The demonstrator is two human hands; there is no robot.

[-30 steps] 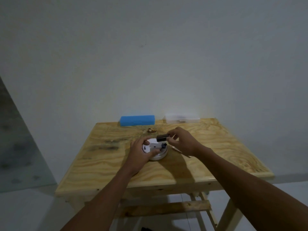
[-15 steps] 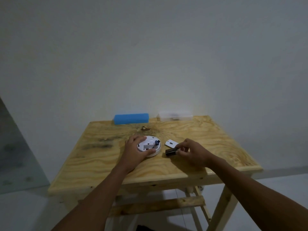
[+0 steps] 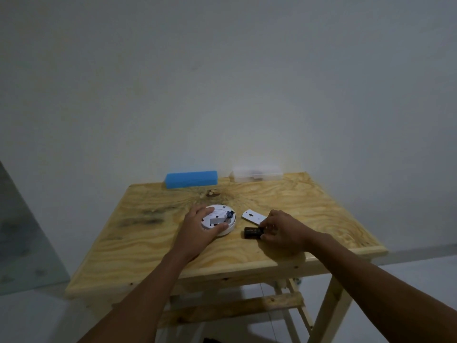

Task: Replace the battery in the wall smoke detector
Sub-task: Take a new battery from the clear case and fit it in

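Nothing here can be read. The black battery [image 3: 252, 233] lying on the wooden table [image 3: 138, 246], right of the white smoke detector [image 3: 220, 219], carries faint pale marks on its side, too small and blurred to make out.

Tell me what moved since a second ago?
The right hand carried the black battery away from the smoke detector and down onto the table, to the detector's right. Its fingers still touch the battery's end. The left hand stayed on the detector. The white cover, blue box and clear box look unmoved.
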